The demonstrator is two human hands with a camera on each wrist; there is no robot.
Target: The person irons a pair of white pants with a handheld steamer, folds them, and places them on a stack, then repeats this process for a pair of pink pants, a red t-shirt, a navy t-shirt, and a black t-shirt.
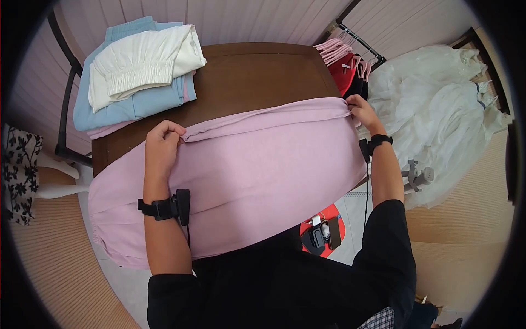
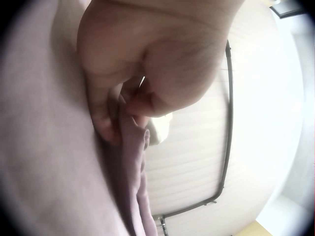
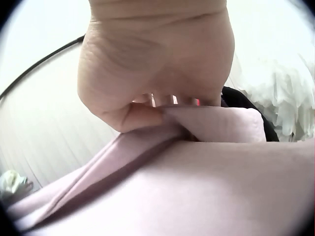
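Note:
A pink garment (image 1: pixel 263 164) lies across the front of the brown table, its far edge folded over in a narrow strip. The left hand (image 1: pixel 163 143) pinches that edge left of the middle; in the left wrist view, the thumb and fingers of the left hand (image 2: pixel 152 54) grip the pink cloth (image 2: pixel 130 162). At the far right corner the right hand (image 1: pixel 364 114) pinches the same edge. The right wrist view has the right hand (image 3: pixel 157 64) with its thumb on the folded pink cloth (image 3: pixel 221 123); its fingertips are hidden behind the fabric.
Folded blue clothes (image 1: pixel 131 107) with white elastic-waist clothing (image 1: pixel 145 66) on top stand at the table's (image 1: pixel 246 71) back left. Pink hangers (image 1: pixel 333 50), dark and red items and a white gown (image 1: pixel 433 109) are at the right. A red stool (image 1: pixel 335 249) holds small devices below.

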